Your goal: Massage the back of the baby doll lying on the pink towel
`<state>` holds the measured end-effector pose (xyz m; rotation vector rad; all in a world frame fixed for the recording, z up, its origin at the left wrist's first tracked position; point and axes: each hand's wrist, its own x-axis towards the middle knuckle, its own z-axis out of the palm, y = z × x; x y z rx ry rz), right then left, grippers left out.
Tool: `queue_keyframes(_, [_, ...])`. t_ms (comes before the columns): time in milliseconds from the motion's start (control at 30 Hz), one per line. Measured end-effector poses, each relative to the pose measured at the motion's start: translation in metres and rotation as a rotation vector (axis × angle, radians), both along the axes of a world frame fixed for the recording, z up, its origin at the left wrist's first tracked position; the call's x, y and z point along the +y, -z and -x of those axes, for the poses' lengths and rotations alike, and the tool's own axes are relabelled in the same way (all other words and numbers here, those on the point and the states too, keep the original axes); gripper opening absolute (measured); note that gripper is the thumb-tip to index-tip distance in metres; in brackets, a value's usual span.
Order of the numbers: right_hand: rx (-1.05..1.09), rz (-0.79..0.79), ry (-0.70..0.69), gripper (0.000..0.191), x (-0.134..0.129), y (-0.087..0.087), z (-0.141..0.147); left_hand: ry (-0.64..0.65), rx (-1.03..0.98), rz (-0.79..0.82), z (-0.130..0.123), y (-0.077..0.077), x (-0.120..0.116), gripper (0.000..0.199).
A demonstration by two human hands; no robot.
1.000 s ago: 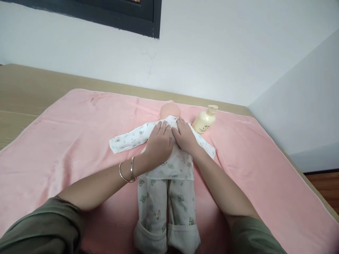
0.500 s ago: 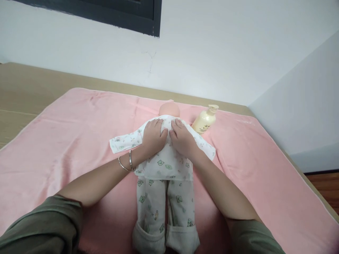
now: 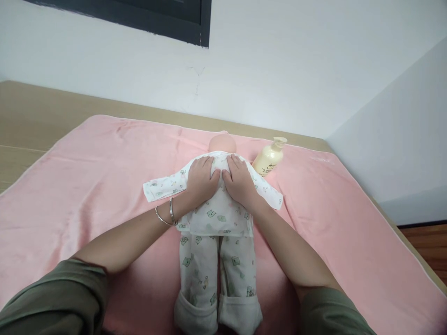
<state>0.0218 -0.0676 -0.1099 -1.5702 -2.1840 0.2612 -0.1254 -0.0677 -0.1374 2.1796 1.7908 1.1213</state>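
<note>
A baby doll lies stretched out, its bald head at the far end. It wears a white printed top and matching trousers with turned-up cuffs. My left hand rests flat on the upper left of the top, thumb pointing inward. Opposite it, my right hand lies flat on the upper right, its thumb close to the other one. Neither hand grips anything. The doll's sleeves spread out to both sides; its hands and feet do not show.
Beneath the doll is a pink blanket on a wooden surface. A cream pump bottle stands beside the doll's right-hand sleeve. Behind is a white wall with a dark frame.
My right hand has shifted very slightly on the top, its fingers now pointing more straight ahead. My left hand stays in place, and the view has moved a little.
</note>
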Motion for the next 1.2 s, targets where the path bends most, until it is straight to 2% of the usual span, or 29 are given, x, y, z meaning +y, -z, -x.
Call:
queue_keyframes(200, [-0.032, 0.024, -0.001, 0.061, -0.002, -0.005, 0.0, 0.014, 0.04, 0.012, 0.001, -0.005, -0.001, 0.05])
queue_keyframes(367, [-0.118, 0.095, -0.116, 0.065, 0.006, -0.018, -0.014, 0.114, 0.14, -0.007, -0.007, -0.014, -0.028, 0.048])
queue_keyframes(467, [-0.161, 0.09, -0.118, 0.062, 0.005, -0.022, -0.015, 0.155, 0.13, -0.014, -0.013, -0.016, -0.041, 0.049])
queue_keyframes(533, [-0.203, 0.041, -0.085, 0.059, -0.003, -0.02, -0.009, 0.157, 0.102, 0.011, -0.012, -0.017, -0.037, 0.05])
queue_keyframes(700, [-0.287, -0.141, 0.002, 0.055, -0.038, -0.011, 0.013, 0.098, 0.054, 0.146, 0.005, -0.021, -0.001, 0.046])
queue_keyframes(767, [-0.283, -0.17, -0.002, 0.053, -0.043, -0.009, 0.016, 0.066, 0.049, 0.182, 0.01, -0.023, 0.007, 0.045])
queue_keyframes(867, [-0.232, -0.102, -0.031, 0.053, -0.03, -0.01, 0.01, 0.077, 0.135, 0.144, 0.007, -0.025, -0.001, 0.043])
queue_keyframes(1033, [-0.16, 0.058, 0.077, 0.068, 0.006, -0.011, -0.007, 0.118, 0.215, -0.047, -0.007, -0.019, -0.032, 0.045])
queue_keyframes(1100, [-0.173, 0.034, 0.067, 0.068, 0.004, -0.011, -0.006, 0.127, 0.199, -0.053, -0.007, -0.018, -0.03, 0.044])
queue_keyframes(1200, [-0.221, -0.071, 0.036, 0.063, -0.02, -0.01, 0.005, 0.114, 0.151, 0.066, 0.001, -0.024, -0.011, 0.037])
